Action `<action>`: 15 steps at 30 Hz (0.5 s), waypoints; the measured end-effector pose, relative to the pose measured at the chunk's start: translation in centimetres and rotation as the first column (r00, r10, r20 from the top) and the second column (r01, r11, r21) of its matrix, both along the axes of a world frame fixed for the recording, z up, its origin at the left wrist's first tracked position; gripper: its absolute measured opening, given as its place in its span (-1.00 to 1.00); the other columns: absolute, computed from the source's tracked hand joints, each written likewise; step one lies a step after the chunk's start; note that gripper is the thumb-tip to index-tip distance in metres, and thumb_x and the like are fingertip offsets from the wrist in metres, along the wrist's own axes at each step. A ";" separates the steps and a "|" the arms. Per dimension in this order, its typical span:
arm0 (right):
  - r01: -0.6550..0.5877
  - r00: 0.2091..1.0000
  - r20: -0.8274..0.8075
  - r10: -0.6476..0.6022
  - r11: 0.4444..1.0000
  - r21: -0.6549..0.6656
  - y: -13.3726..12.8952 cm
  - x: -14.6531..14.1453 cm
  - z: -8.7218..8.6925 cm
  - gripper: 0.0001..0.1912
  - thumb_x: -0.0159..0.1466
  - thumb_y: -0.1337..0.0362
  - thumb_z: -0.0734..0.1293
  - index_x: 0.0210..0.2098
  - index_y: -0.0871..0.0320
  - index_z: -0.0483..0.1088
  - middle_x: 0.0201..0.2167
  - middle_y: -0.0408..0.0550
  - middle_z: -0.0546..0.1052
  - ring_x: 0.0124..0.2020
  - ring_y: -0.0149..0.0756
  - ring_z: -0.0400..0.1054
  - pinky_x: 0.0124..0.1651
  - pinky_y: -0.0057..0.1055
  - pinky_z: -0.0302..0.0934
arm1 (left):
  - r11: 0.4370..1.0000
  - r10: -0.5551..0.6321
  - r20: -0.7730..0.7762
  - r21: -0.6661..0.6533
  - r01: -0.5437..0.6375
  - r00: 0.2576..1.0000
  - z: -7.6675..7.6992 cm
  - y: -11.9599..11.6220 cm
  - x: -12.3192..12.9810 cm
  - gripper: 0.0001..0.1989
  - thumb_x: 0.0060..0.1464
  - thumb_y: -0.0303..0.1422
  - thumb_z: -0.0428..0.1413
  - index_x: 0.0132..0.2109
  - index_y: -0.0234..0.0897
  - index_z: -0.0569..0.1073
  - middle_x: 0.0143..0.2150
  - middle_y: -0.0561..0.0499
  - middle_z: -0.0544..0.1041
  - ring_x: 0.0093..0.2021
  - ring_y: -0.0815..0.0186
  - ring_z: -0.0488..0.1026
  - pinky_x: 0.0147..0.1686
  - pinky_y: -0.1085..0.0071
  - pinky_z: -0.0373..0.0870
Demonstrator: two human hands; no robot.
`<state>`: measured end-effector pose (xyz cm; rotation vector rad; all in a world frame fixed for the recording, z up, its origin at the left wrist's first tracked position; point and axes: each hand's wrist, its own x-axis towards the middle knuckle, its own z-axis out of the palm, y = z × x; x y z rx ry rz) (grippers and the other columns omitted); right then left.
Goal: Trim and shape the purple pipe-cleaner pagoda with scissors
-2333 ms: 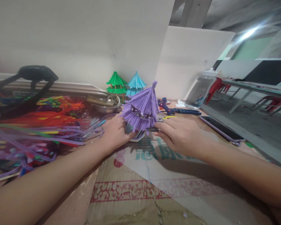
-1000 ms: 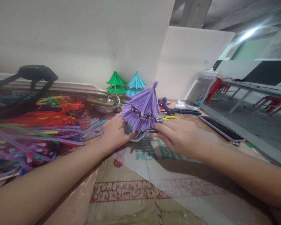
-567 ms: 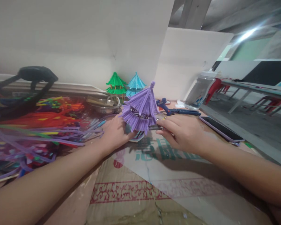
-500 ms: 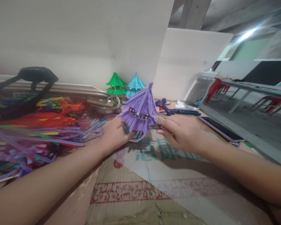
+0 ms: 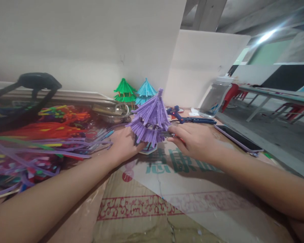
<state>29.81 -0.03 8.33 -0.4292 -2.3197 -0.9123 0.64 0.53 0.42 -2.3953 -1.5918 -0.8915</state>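
A purple two-tiered pavilion model [image 5: 152,116] made of fuzzy pipe cleaners stands in front of me on a small base, its roof tilted slightly. My left hand [image 5: 125,145] is closed on the model's lower left side near the base; the roof hides some of its fingers. In my right hand [image 5: 192,140] are red-handled pliers [image 5: 166,134], largely covered by the fingers. Their grey metal tip touches or overlaps the edge of the lower roof tier on the right.
Green [image 5: 125,90] and blue [image 5: 146,91] pavilion models stand behind. Pipe cleaners [image 5: 48,141] are heaped at left beside a metal bowl [image 5: 111,114]. A glue gun [image 5: 176,113], a clear jar [image 5: 214,96] and a phone [image 5: 238,138] lie right. Printed cardboard [image 5: 142,206] covers the table.
The purple model has tipped a little to the left. My right hand has brought the pliers slightly left, up against the lower roof tier. My left hand stays at the base.
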 end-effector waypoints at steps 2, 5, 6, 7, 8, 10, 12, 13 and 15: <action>-0.001 1.000 -0.001 0.001 1.000 0.007 -0.1 -0.1 0.1 -0.53 0.70 0.14 0.14 -0.10 0.22 0.60 -0.40 -0.02 0.66 -0.38 -0.27 0.49 -0.32 -0.35 0.18 | 0.999 -0.035 0.012 0.017 0.035 0.999 0.0 0.0 0.0 -0.46 0.36 -0.02 0.14 0.28 -0.28 0.58 0.20 -0.25 0.68 0.23 -0.15 0.62 0.28 -0.04 0.54; -0.012 1.000 0.003 0.012 1.000 0.018 -0.1 -0.2 0.1 -0.55 0.70 0.17 0.15 -0.12 0.23 0.59 -0.40 -0.02 0.67 -0.38 -0.28 0.50 -0.31 -0.35 0.19 | 0.998 -0.065 0.011 0.027 0.065 0.998 -0.2 0.1 -0.1 -0.44 0.36 -0.02 0.14 0.29 -0.31 0.58 0.22 -0.28 0.68 0.25 -0.17 0.61 0.27 -0.05 0.55; -0.017 1.000 0.006 0.017 1.000 0.020 -0.1 -0.2 0.1 -0.56 0.70 0.19 0.16 -0.13 0.23 0.59 -0.40 -0.02 0.67 -0.37 -0.28 0.51 -0.31 -0.34 0.19 | 0.997 -0.068 0.008 0.028 0.068 0.998 -0.3 0.2 -0.1 -0.45 0.37 -0.02 0.13 0.27 -0.32 0.59 0.21 -0.29 0.68 0.24 -0.17 0.62 0.26 -0.06 0.56; -0.022 1.000 0.008 0.021 1.000 0.022 -0.2 -0.3 0.2 -0.57 0.70 0.20 0.16 -0.13 0.24 0.58 -0.40 -0.03 0.67 -0.38 -0.28 0.51 -0.31 -0.34 0.20 | 0.997 -0.072 0.006 0.031 0.072 0.997 -0.4 0.3 -0.1 -0.46 0.38 -0.03 0.12 0.26 -0.32 0.60 0.21 -0.29 0.68 0.24 -0.17 0.62 0.26 -0.05 0.56; -0.029 1.000 0.007 0.029 0.999 0.022 -0.2 -0.3 0.2 -0.57 0.70 0.20 0.16 -0.13 0.24 0.58 -0.41 -0.03 0.66 -0.38 -0.28 0.51 -0.31 -0.34 0.20 | 0.996 -0.079 0.006 0.037 0.079 0.997 -0.5 0.4 -0.1 -0.48 0.39 -0.05 0.11 0.24 -0.32 0.61 0.21 -0.29 0.68 0.24 -0.17 0.61 0.26 -0.04 0.56; -0.051 0.999 -0.007 0.051 0.999 0.018 -0.3 -0.3 0.3 -0.57 0.70 0.18 0.16 -0.12 0.24 0.58 -0.43 -0.04 0.64 -0.39 -0.27 0.51 -0.32 -0.34 0.20 | 0.993 -0.108 0.004 0.049 0.108 0.994 -0.5 0.6 -0.3 -0.52 0.40 -0.07 0.12 0.21 -0.30 0.62 0.19 -0.28 0.68 0.23 -0.15 0.61 0.29 -0.02 0.54; -0.069 0.997 -0.030 0.070 0.998 0.008 -0.4 -0.2 0.4 -0.57 0.69 0.15 0.16 -0.09 0.24 0.58 -0.43 -0.04 0.64 -0.39 -0.27 0.52 -0.33 -0.35 0.22 | 0.986 -0.161 -0.010 0.050 0.162 0.987 -0.3 0.8 -0.5 -0.55 0.39 -0.07 0.14 0.19 -0.28 0.62 0.15 -0.26 0.69 0.20 -0.13 0.62 0.33 -0.02 0.52; -0.071 0.997 -0.042 0.071 0.997 0.004 -0.4 -0.1 0.5 -0.57 0.69 0.14 0.16 -0.07 0.24 0.57 -0.42 -0.03 0.65 -0.38 -0.27 0.53 -0.32 -0.35 0.23 | 0.980 -0.195 -0.019 0.041 0.196 0.981 -0.2 0.9 -0.7 -0.56 0.39 -0.07 0.15 0.18 -0.27 0.62 0.14 -0.25 0.70 0.19 -0.12 0.62 0.34 -0.02 0.50; -0.066 0.996 -0.064 0.066 0.998 0.002 -0.3 0.1 0.8 -0.58 0.69 0.12 0.17 -0.06 0.24 0.56 -0.40 -0.03 0.67 -0.38 -0.26 0.54 -0.31 -0.35 0.26 | 0.967 -0.252 -0.021 0.025 0.252 0.968 0.0 1.0 -1.1 -0.56 0.41 -0.03 0.14 0.18 -0.24 0.61 0.14 -0.24 0.70 0.20 -0.12 0.61 0.36 -0.03 0.48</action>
